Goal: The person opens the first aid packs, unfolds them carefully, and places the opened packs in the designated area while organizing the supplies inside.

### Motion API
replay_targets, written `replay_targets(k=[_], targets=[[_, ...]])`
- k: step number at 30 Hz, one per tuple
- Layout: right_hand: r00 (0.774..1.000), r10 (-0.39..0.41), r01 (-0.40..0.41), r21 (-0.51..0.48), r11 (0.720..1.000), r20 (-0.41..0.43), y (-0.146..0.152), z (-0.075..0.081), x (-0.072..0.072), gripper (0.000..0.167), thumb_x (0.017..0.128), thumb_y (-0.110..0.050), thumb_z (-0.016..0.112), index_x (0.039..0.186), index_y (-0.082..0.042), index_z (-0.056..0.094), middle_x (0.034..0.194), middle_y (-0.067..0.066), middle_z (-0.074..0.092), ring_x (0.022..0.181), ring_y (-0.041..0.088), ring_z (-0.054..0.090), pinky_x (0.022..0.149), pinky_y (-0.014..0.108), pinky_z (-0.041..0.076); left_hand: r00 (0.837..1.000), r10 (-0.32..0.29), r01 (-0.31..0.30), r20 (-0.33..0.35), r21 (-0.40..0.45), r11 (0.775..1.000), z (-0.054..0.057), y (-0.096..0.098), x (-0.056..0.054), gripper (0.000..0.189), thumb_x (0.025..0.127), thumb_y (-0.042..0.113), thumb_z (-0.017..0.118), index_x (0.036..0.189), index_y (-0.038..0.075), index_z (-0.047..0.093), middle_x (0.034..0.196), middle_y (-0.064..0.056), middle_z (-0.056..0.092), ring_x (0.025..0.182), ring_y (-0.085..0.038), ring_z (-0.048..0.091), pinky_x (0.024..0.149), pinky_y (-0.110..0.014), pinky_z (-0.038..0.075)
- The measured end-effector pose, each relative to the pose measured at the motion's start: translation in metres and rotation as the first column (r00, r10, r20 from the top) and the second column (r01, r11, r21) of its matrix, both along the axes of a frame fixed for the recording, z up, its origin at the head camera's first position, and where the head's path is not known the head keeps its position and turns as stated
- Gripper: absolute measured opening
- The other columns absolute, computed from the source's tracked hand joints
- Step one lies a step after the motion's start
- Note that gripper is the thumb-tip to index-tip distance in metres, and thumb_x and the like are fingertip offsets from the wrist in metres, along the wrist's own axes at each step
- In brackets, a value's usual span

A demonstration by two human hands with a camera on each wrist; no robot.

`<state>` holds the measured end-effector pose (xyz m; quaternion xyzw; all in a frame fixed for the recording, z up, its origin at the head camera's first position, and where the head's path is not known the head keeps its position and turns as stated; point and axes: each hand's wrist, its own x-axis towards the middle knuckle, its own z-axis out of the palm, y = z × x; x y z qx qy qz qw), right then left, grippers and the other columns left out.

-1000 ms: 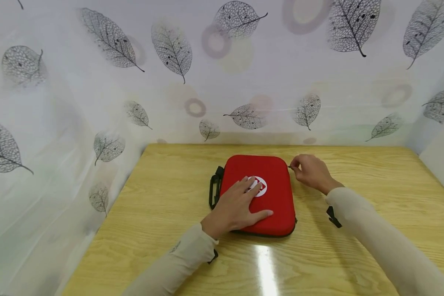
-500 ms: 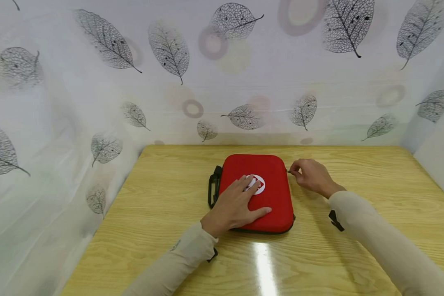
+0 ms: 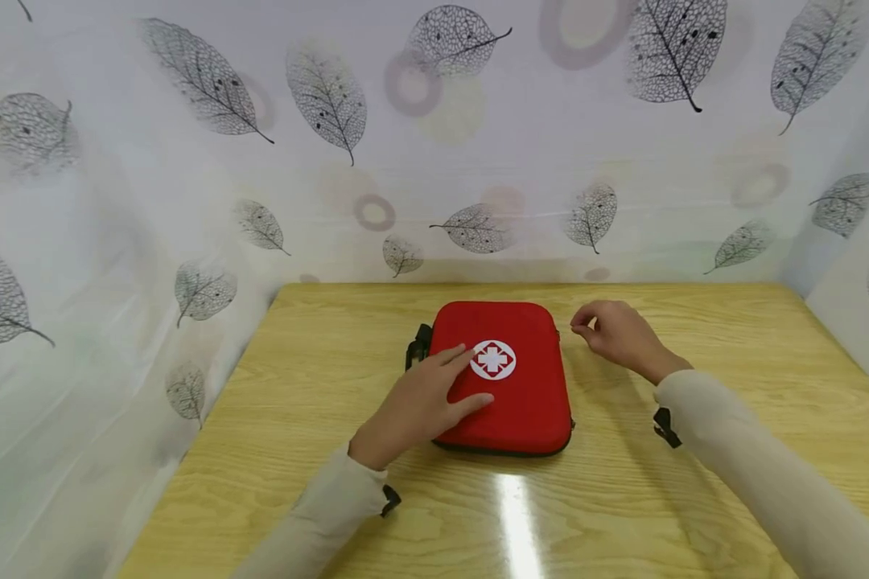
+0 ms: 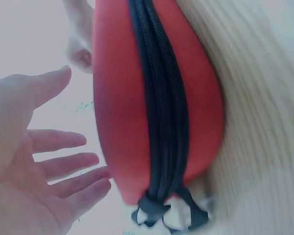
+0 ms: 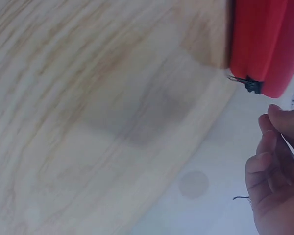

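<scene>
A red first-aid case (image 3: 514, 418) with a white cross badge (image 3: 492, 359) lies flat on the wooden table. My left hand (image 3: 416, 406) is over its left side, fingers and thumb spread; in the left wrist view the straight fingers stand beside the lid. Two black zip tracks (image 4: 161, 98) run along the case's side there. My right hand (image 3: 623, 338) is just off the case's far right corner, fingers loosely curled, thumb near the index fingertip and nothing between them. In the right wrist view a black zipper pull (image 5: 252, 85) hangs at the case's corner, apart from that hand.
A black carry strap (image 3: 416, 346) sticks out at the case's left side, partly behind my left hand. Leaf-patterned sheeting (image 3: 333, 201) hangs behind and beside the wooden table (image 3: 319, 346). Light glares off the table in front of the case.
My right hand has let go of the zipper pull and drawn slightly away to the right. My left hand has slid left across the lid, uncovering the white cross badge.
</scene>
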<state>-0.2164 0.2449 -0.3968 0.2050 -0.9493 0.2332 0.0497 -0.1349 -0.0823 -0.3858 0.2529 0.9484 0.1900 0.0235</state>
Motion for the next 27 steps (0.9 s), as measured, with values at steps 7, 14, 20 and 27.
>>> replay_targets(k=[7, 14, 20, 27], targets=[[0.999, 0.035, -0.034, -0.020, 0.999, 0.033, -0.003, 0.013, 0.010, 0.009, 0.092, -0.004, 0.072, 0.098, 0.001, 0.076, 0.091, 0.011, 0.074, 0.070, 0.018, 0.067, 0.062, 0.037, 0.056, 0.997, 0.065, -0.062, -0.028, 0.093, 0.994, 0.005, -0.029, 0.018, 0.071, 0.093, 0.049, 0.071, 0.145, 0.004, 0.055, 0.143, -0.012, 0.057, 0.130, -0.030, 0.055, 0.105, -0.044, 0.049], [0.990, 0.060, -0.056, -0.038, 0.998, 0.126, -0.012, 0.020, 0.029, 0.024, 0.093, -0.011, 0.074, 0.109, 0.007, 0.071, 0.104, 0.021, 0.072, 0.081, 0.026, 0.072, 0.069, 0.040, 0.060, 0.983, 0.172, -0.176, 0.065, 0.067, 0.982, 0.001, -0.046, 0.029, 0.072, 0.088, 0.053, 0.075, 0.135, 0.001, 0.062, 0.129, -0.013, 0.065, 0.115, -0.031, 0.063, 0.095, -0.047, 0.054], [0.980, 0.064, -0.047, -0.092, 0.995, 0.191, -0.020, 0.016, 0.045, 0.048, 0.092, -0.021, 0.077, 0.127, 0.010, 0.063, 0.125, 0.029, 0.064, 0.095, 0.035, 0.072, 0.075, 0.043, 0.061, 0.967, 0.192, -0.207, 0.166, 0.082, 0.975, -0.007, -0.054, 0.034, 0.071, 0.082, 0.053, 0.080, 0.128, -0.001, 0.067, 0.110, -0.011, 0.073, 0.097, -0.026, 0.069, 0.080, -0.042, 0.058], [0.977, 0.053, -0.025, -0.138, 0.990, 0.208, -0.033, 0.007, 0.063, 0.077, 0.088, -0.039, 0.080, 0.139, 0.010, 0.052, 0.141, 0.030, 0.053, 0.115, 0.046, 0.064, 0.093, 0.055, 0.054, 0.972, 0.175, -0.184, 0.158, 0.047, 0.982, -0.014, -0.052, 0.035, 0.079, 0.076, 0.054, 0.085, 0.128, -0.004, 0.067, 0.077, -0.004, 0.066, 0.066, -0.013, 0.046, 0.063, -0.029, 0.044]])
